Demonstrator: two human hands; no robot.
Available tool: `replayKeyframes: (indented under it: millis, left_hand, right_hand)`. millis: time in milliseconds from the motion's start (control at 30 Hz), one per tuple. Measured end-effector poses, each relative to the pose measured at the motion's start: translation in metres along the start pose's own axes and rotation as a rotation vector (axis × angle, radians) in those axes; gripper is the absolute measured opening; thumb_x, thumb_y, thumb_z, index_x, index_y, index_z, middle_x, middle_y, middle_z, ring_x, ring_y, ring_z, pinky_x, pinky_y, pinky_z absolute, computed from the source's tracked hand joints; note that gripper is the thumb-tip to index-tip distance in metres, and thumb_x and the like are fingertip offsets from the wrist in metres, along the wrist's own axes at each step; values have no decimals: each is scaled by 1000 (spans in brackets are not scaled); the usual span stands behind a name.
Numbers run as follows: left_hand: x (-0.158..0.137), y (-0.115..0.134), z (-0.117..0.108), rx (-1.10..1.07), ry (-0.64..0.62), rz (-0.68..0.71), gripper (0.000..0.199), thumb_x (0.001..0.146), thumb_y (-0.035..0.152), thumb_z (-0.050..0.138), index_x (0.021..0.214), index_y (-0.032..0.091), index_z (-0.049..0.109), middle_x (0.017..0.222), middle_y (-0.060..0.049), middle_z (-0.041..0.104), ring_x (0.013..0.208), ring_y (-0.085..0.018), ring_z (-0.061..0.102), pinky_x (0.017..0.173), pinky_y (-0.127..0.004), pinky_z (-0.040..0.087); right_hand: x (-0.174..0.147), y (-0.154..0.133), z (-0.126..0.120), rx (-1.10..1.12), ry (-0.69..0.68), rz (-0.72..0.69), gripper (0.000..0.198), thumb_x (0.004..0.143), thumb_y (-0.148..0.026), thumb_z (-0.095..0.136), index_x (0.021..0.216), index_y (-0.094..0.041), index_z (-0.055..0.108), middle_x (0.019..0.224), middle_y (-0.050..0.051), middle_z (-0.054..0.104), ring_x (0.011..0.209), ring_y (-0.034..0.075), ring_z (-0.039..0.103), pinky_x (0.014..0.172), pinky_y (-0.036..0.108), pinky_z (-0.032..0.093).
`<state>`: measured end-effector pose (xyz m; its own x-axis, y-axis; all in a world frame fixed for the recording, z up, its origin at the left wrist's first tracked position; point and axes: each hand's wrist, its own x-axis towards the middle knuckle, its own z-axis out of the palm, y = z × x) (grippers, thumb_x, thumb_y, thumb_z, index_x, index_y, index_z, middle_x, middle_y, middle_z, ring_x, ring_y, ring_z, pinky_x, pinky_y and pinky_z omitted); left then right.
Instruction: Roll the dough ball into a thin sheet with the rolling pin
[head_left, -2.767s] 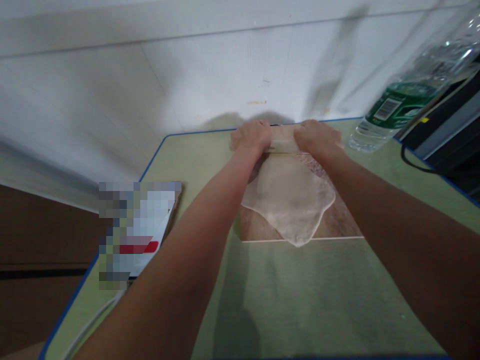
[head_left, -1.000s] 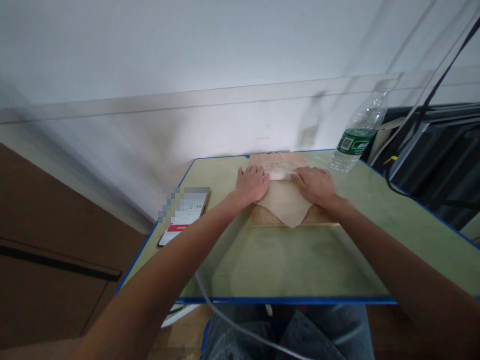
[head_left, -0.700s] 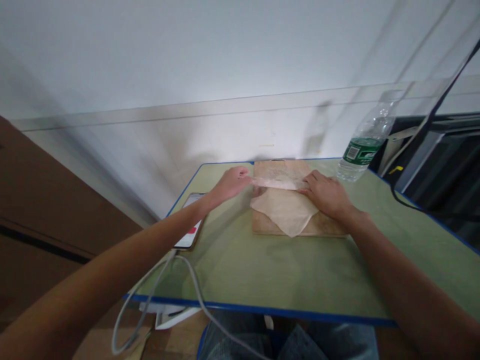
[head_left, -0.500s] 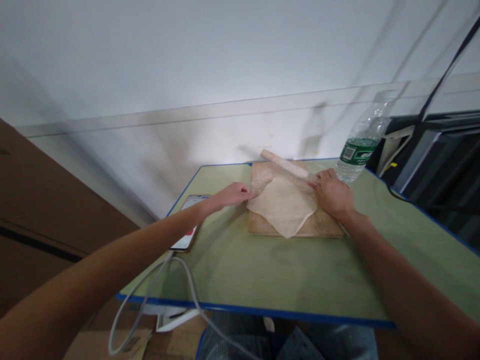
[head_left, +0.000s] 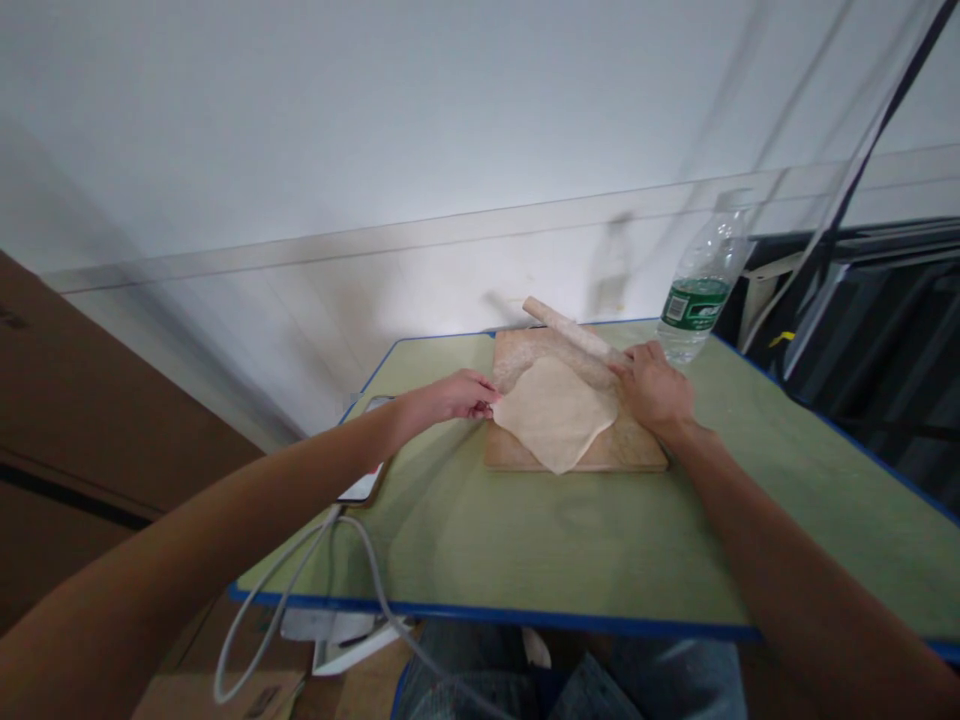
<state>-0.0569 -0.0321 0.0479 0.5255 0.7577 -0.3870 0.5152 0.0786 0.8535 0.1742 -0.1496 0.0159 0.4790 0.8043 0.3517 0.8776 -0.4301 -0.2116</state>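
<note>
A thin, roughly diamond-shaped sheet of dough (head_left: 556, 412) lies on a wooden board (head_left: 630, 452), one corner hanging just to the board's front edge. At the dough's left corner, my left hand (head_left: 463, 394) pinches the edge between thumb and fingers. My right hand (head_left: 655, 386) is closed round the near end of a wooden rolling pin (head_left: 568, 328). The pin lies slantwise over the back of the board, its far end pointing to the wall. My right fingers hide its near end.
Behind the board's right side stands a clear plastic bottle (head_left: 694, 300) with a green label. A phone (head_left: 364, 484) with a white cable (head_left: 369, 550) lies left, partly under my left forearm. The green table (head_left: 480, 550) has a blue edge and meets the wall (head_left: 420, 270).
The view has shifted slightly, so the board and bottle sit further left. My left fingers have shifted a little at the dough's corner. My right hand keeps its hold on the rolling pin.
</note>
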Motion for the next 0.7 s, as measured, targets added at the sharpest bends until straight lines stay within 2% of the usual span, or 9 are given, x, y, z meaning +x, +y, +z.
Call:
replayKeyframes:
  millis: [100,233,400,567,700]
  left_hand:
    - [4,5,-1,-42,-20,32,14,65,1,59,65,15,57,57,5,55,49,-4,51,51,-16,41]
    - [7,10,-2,50,-58,92,14,64,5,62,71,16,57,58,5,55,49,-6,51,49,-18,39]
    - [5,20,-4,272,-84,-18,11,63,16,68,63,15,57,51,2,54,48,-7,49,45,-18,34]
    - [13,21,-7,330,-159,4,37,59,42,78,53,17,52,42,4,42,39,-6,36,40,-20,24]
    - [27,14,-12,340,-218,18,41,54,42,81,47,17,50,41,3,38,37,-5,31,39,-20,19]
  right_hand:
    - [1,0,0,-4,6,-1,33,96,-37,38,114,-15,55,119,13,56,92,25,64,67,34,46]
    - [2,1,1,-22,7,-3,32,95,-38,40,112,-15,56,119,12,56,91,25,65,66,32,44]
    - [1,-1,-1,-27,-13,-9,32,95,-37,41,113,-14,55,120,12,55,90,24,65,66,32,44]
    - [2,-1,-2,-13,9,-18,30,95,-36,42,110,-15,56,119,11,55,90,24,65,64,31,44]
    - [3,0,-1,-6,31,-23,29,95,-37,42,109,-15,56,120,12,55,89,23,65,63,31,44]
